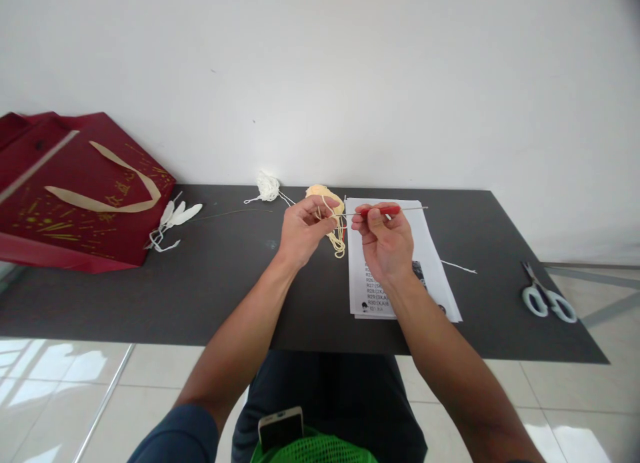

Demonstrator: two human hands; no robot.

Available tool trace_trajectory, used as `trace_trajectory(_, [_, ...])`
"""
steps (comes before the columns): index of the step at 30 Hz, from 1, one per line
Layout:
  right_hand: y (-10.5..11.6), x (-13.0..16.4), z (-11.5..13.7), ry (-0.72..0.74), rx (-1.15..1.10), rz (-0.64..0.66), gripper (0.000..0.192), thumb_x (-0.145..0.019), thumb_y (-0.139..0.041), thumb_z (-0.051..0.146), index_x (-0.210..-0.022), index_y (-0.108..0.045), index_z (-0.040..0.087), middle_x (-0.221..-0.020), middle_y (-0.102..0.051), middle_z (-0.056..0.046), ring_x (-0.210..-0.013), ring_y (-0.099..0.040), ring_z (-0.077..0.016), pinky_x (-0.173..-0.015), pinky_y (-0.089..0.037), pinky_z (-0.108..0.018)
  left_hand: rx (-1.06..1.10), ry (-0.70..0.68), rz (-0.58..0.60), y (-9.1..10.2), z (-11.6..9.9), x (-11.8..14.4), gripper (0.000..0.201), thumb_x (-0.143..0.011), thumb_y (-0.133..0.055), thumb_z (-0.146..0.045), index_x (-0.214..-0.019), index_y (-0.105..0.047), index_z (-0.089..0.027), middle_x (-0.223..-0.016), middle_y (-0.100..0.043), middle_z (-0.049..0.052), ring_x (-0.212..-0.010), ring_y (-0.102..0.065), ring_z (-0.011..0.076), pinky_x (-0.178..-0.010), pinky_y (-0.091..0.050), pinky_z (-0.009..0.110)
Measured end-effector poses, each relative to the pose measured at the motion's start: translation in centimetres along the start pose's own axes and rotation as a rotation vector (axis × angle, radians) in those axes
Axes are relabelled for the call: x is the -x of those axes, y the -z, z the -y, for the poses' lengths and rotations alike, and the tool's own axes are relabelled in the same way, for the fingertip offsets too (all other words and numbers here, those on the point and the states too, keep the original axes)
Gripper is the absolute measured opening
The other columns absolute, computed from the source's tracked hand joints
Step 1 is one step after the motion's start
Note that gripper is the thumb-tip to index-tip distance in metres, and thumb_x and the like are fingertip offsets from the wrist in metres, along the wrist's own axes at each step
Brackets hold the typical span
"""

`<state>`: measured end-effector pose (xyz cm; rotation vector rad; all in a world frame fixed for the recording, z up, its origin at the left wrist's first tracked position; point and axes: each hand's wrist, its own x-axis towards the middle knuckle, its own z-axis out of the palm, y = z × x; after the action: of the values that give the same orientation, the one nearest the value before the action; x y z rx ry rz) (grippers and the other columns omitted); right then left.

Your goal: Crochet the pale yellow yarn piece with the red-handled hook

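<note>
Between the fingers of my right hand (387,240) is a crochet hook (383,210) with a red handle, lying level and pointing left. My left hand (307,230) pinches pale yellow yarn (327,203) at the hook's thin metal tip. Just behind the left fingers sits a ball of the yellow yarn (317,190), with loose loops hanging down beside it. Under my right hand lie printed sheets (370,266) with rows of text. What exactly the left fingertips close on is too small to make out.
Left of the hands are a white yarn ball (268,187), white crocheted pieces (181,214) with a thin wire, and a dark red gift bag (90,203). Scissors (547,300) lie near the table's right edge. A white wall stands behind the dark table (225,283).
</note>
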<state>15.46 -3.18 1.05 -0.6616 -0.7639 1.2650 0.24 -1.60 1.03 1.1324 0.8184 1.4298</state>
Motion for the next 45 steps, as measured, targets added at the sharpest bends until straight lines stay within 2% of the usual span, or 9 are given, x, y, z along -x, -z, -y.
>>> trace_trajectory(5, [-0.4,0.3,-0.5,-0.067,-0.011,-0.038,0.018,-0.083,-0.083,0.033,-0.088,-0.07,0.021,-0.092,-0.081,0.001,-0.077,-0.078,-0.0091,-0.077,-0.067,-0.019,-0.015,0.001,-0.098,-0.3,-0.1,0.1,0.015,-0.066,-0.081,-0.016,-0.079,-0.073,-0.018,-0.065,-0.063,-0.004,-0.059,-0.051,0.0074,-0.06,-0.039,0.022])
trace_trajectory(11, [-0.7,0.4,-0.6,-0.072,-0.061,-0.049,0.017,-0.083,-0.083,0.03,-0.086,-0.071,0.02,-0.091,-0.082,-0.001,-0.077,-0.079,-0.0086,-0.078,-0.067,-0.016,-0.008,-0.076,-0.087,-0.1,0.4,-0.1,0.012,-0.071,-0.08,-0.017,-0.081,-0.074,-0.019,-0.075,-0.068,-0.002,-0.065,-0.056,0.008,-0.064,-0.043,0.022])
trace_trajectory(15, [-0.6,0.4,-0.8,-0.073,-0.07,-0.04,0.014,-0.084,-0.082,0.029,-0.085,-0.072,0.02,-0.092,-0.082,0.0,-0.079,-0.079,-0.0082,-0.08,-0.066,-0.015,-0.011,-0.122,-0.082,-0.2,0.5,-0.1,0.033,-0.072,-0.08,-0.016,-0.104,-0.076,-0.023,-0.081,-0.068,-0.002,-0.071,-0.059,0.0088,-0.067,-0.048,0.022])
trace_trajectory(18, [-0.8,0.5,-1.0,-0.082,-0.06,-0.045,0.015,-0.084,-0.082,0.03,-0.085,-0.071,0.02,-0.093,-0.082,0.0,-0.08,-0.079,-0.0087,-0.081,-0.066,-0.016,-0.002,-0.114,-0.069,-0.4,0.4,-0.1,0.056,-0.072,-0.08,-0.016,-0.126,-0.07,-0.027,-0.083,-0.066,-0.002,-0.073,-0.061,0.0091,-0.068,-0.05,0.022])
trace_trajectory(20, [-1.0,0.6,-1.0,-0.078,-0.047,-0.054,0.016,-0.084,-0.082,0.032,-0.086,-0.071,0.02,-0.093,-0.081,0.0,-0.079,-0.079,-0.009,-0.08,-0.067,-0.017,-0.02,-0.099,-0.071,-0.5,0.4,-0.1,0.062,-0.073,-0.08,-0.016,-0.132,-0.066,-0.027,-0.083,-0.067,-0.002,-0.072,-0.061,0.0093,-0.068,-0.051,0.023])
trace_trajectory(30, [-1.6,1.2,-0.9,-0.007,0.036,-0.063,0.018,-0.084,-0.081,0.034,-0.095,-0.072,0.024,-0.089,-0.079,0.002,-0.072,-0.075,-0.0106,-0.07,-0.065,-0.023,-0.061,-0.053,-0.131,-0.8,-0.2,0.3,0.077,-0.072,-0.082,-0.017,-0.144,-0.058,-0.026,-0.082,-0.073,-0.001,-0.069,-0.063,0.0112,-0.067,-0.051,0.025])
trace_trajectory(36, [-1.6,1.2,-1.1,0.048,0.068,-0.091,0.014,-0.083,-0.081,0.033,-0.091,-0.075,0.024,-0.085,-0.078,0.002,-0.071,-0.073,-0.0109,-0.067,-0.062,-0.025,0.01,-0.064,-0.14,-0.7,-0.4,0.2,0.065,-0.072,-0.083,-0.019,-0.134,-0.065,-0.024,-0.081,-0.073,-0.002,-0.079,-0.069,0.012,-0.077,-0.053,0.026])
trace_trajectory(42, [-1.8,2.0,-1.2,0.163,0.253,-0.104,0.012,-0.085,-0.08,0.033,-0.095,-0.079,0.027,-0.084,-0.08,0.001,-0.068,-0.073,-0.0124,-0.071,-0.064,-0.029,0.03,-0.063,-0.182,-0.9,-0.5,0.3,0.077,-0.074,-0.083,-0.019,-0.145,-0.056,-0.028,-0.077,-0.071,-0.005,-0.077,-0.069,0.011,-0.077,-0.052,0.025])
trace_trajectory(45, [-1.6,2.5,-1.1,0.263,0.437,-0.08,0.014,-0.088,-0.077,0.03,-0.101,-0.08,0.029,-0.091,-0.081,-0.001,-0.077,-0.076,-0.0156,-0.078,-0.066,-0.033,0.073,-0.013,-0.186,-0.9,-0.4,0.3,0.08,-0.072,-0.086,-0.021,-0.146,-0.055,-0.028,-0.078,-0.073,-0.005,-0.078,-0.069,0.011,-0.07,-0.049,0.023])
